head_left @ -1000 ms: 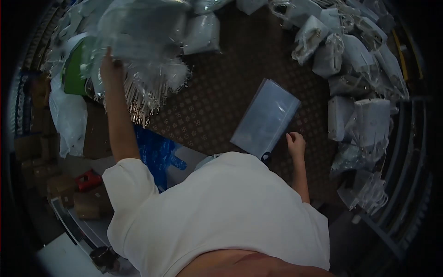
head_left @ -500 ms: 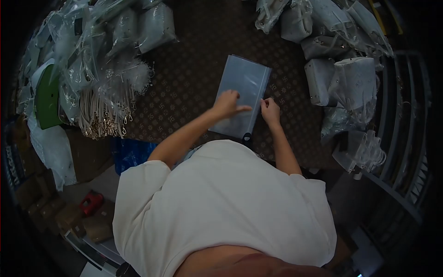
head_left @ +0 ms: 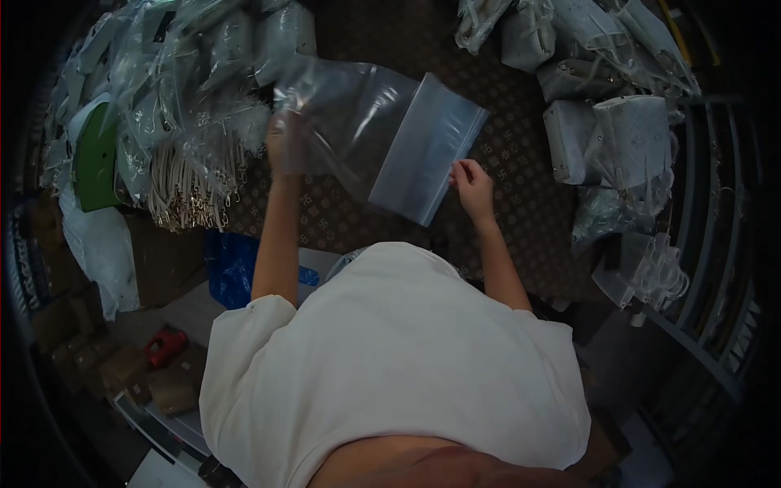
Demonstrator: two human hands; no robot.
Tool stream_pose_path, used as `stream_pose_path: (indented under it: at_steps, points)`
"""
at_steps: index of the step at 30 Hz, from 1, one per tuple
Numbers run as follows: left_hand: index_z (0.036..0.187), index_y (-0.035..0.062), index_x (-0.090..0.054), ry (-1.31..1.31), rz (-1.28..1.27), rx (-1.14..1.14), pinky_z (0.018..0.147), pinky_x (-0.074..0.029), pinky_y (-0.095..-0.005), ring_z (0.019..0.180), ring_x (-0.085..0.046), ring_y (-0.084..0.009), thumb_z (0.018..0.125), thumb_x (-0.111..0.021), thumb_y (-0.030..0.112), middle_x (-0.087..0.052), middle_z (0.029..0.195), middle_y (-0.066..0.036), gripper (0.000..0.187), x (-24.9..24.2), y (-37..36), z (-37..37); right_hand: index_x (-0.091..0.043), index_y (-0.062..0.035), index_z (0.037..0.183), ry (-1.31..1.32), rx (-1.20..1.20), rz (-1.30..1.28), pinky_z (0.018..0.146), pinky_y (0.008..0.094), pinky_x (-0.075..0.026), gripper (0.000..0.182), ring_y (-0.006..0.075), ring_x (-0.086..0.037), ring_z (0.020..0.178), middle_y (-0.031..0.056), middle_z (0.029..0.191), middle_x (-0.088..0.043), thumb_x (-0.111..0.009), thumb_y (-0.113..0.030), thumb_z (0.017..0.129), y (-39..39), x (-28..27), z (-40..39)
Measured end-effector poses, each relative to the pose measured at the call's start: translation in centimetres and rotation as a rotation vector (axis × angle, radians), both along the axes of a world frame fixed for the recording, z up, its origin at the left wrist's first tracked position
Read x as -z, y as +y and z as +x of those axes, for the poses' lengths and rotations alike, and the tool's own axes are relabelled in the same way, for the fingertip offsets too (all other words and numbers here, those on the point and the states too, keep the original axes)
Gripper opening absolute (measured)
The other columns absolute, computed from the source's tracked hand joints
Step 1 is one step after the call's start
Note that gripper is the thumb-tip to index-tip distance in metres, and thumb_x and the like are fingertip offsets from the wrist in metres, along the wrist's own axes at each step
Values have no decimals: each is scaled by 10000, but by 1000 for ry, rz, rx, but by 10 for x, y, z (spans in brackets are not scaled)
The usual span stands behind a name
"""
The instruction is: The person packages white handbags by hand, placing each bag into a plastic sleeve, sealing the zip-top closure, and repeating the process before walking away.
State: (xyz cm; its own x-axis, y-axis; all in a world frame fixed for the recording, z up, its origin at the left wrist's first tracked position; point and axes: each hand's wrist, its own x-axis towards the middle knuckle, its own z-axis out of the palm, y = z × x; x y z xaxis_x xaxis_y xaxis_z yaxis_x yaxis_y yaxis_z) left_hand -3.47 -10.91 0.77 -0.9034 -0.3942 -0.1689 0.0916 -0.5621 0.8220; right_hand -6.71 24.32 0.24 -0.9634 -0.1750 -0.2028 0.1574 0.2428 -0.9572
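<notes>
While my left hand grips the clear film, the plastic stack, long axis 1-to-7 o'clock, lies at 10 o'clock from my nearer right hand, curled nearly closed, hold unclear

Two hands, one clear plastic stack, one red object

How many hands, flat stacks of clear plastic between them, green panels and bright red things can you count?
Hands: 2 (left hand, right hand)
Stack of clear plastic: 1
Green panel: 1
Bright red thing: 1
Total: 5
</notes>
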Motion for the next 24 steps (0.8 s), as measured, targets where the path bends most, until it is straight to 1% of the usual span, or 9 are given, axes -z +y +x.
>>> stream_pose_path:
  at_steps: [1,2,5,6,8,10,15,19,24]
  points:
    - [973,42,-557,-39,-323,-181,599,-475,-238,711,-575,-119,865,-511,144,-597,902,-62,155,-74,8,0,-568,17,902,-17,-88,-139,608,260,-468,231,125,-585,676,65,733,-602,-535,-207,859,-13,-6,-4]
    - [973,42,-557,-34,-334,-188,599,-475,-238,711,-575,-119,865,-511,144,-597,902,-62,155,-108,10,-1,-568,17,902,-12,-94,-150,608,260,-468,231,125,-585,676,65,733,-602,-535,-207,859,-27,-17,-7]
    - [879,0,-548,-19,-1153,21,722,-470,-247,896,-578,-198,832,-514,74,-501,1186,-144,94,-157,22,3,-528,19,1024,-130,-239,-521,664,241,-470,292,122,-570,747,67,857,-592,-544,-225,866,-71,-49,-12]
    - [885,-10,-537,-49,-1475,179,779,-464,-265,974,-562,-245,814,-522,56,-466,1225,-163,98,-161,35,1,-507,14,1062,-183,-239,-694,679,236,-467,323,124,-568,788,70,895,-589,-548,-237,863,-83,-55,-14]
    - [873,-3,-527,143,-1662,405,881,-417,-383,1133,-446,-328,790,-545,72,-402,1272,-189,115,-125,67,-4,-487,9,1100,-237,-248,-869,693,232,-464,359,126,-566,829,73,934,-585,-553,-249,860,-98,-55,-16]
    - [915,23,-509,26,-1879,695,954,-314,-501,1220,-318,-381,800,-575,173,-304,1343,-184,199,-69,92,5,-527,9,1029,-160,-202,-470,652,241,-479,293,145,-593,772,87,881,-606,-539,-233,864,-106,-38,-18]
    - [1140,80,-442,-146,-1534,641,1004,-163,-546,1301,-147,-363,816,-536,339,-166,1412,-160,426,33,113,29,-567,12,880,-289,-55,-226,560,241,-479,172,142,-595,642,74,744,-608,-538,-154,845,-82,38,-20]
    - [1293,112,-352,-215,-1718,476,1036,-104,-505,1320,-112,-316,824,-462,474,-128,1426,-154,602,51,114,30,-581,18,793,-488,-137,-119,505,238,-469,148,129,-581,578,62,683,-598,-568,-128,813,-59,42,-11]
    - [1214,93,-455,-111,-1750,515,1032,-162,-466,1297,-187,-306,797,-550,395,-219,1393,-162,524,41,99,23,-601,7,637,-305,-377,126,471,228,-441,212,144,-577,504,63,574,-597,-629,-166,756,-57,38,-14]
